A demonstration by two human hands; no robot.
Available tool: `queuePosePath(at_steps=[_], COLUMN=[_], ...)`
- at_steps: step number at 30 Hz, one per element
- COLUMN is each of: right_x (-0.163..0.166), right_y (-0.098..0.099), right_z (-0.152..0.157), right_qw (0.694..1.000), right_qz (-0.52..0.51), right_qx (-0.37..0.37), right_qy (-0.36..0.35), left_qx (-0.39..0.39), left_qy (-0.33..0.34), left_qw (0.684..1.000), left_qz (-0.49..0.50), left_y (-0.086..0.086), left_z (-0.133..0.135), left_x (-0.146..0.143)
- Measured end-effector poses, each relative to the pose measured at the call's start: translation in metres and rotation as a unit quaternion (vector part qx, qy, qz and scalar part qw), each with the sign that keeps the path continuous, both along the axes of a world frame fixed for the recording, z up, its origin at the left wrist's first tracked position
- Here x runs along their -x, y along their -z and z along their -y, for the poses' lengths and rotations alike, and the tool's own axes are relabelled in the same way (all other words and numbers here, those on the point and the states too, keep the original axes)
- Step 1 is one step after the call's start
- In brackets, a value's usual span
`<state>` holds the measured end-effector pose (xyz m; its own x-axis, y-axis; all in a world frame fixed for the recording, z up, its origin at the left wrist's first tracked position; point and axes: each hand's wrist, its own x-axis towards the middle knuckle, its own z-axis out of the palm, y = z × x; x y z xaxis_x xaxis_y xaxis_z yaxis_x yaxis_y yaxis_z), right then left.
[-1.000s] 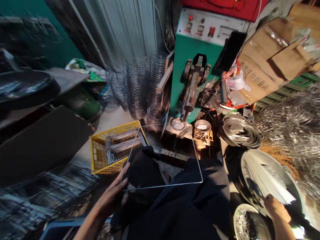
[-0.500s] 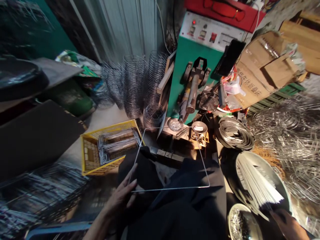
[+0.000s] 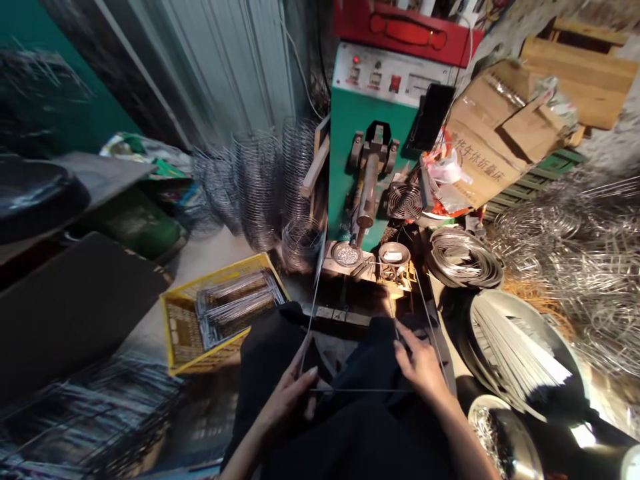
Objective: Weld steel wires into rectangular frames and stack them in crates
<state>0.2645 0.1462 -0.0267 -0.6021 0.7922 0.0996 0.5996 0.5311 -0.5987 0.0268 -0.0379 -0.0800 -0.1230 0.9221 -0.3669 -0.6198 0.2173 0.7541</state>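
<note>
A thin rectangular wire frame (image 3: 360,391) is held out over my lap, its far side reaching toward the machine. My left hand (image 3: 294,390) is closed on the frame's near left corner, thumb on top. Inside the frame's right side, my right hand (image 3: 423,365) pinches a slender metal strip (image 3: 393,309) pointing forward; its lower end is hidden by the fingers. Ahead stands a green spot-welding-type machine (image 3: 350,120) with round metal arms (image 3: 369,190). Under the arms are a small dish of metal bits (image 3: 347,254) and a second round dish (image 3: 394,253).
To the left is a yellow crate (image 3: 220,270) of wire pieces, with stacked wire coils (image 3: 257,187) behind. On the right lie a large pan (image 3: 565,347) holding flat metal strips (image 3: 515,340), a smaller bowl (image 3: 493,400), coiled strip (image 3: 463,257) and heaped wire parts (image 3: 590,267).
My right hand has come from the strip pan to the frame's right side, now with a slender strip. The left hand and frame have shifted right, and the view has turned slightly.
</note>
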Motion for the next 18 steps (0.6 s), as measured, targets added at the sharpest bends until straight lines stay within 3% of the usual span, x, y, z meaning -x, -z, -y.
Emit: queuePosePath(at_steps=[8, 18], right_x=[0.030, 0.034], right_y=[0.010, 0.019], right_z=[0.001, 0.003], right_qw=[1.000, 0.999], right_qz=[0.004, 0.030], right_qx=[-0.004, -0.009], right_qy=[-0.028, -0.030], left_qx=[0.000, -0.002], left_qy=[-0.015, -0.031], left_qw=[0.999, 0.998], left_qz=[0.035, 0.048], left_y=[0.010, -0.001], left_z=[0.002, -0.004], left_x=[-0.001, -0.003])
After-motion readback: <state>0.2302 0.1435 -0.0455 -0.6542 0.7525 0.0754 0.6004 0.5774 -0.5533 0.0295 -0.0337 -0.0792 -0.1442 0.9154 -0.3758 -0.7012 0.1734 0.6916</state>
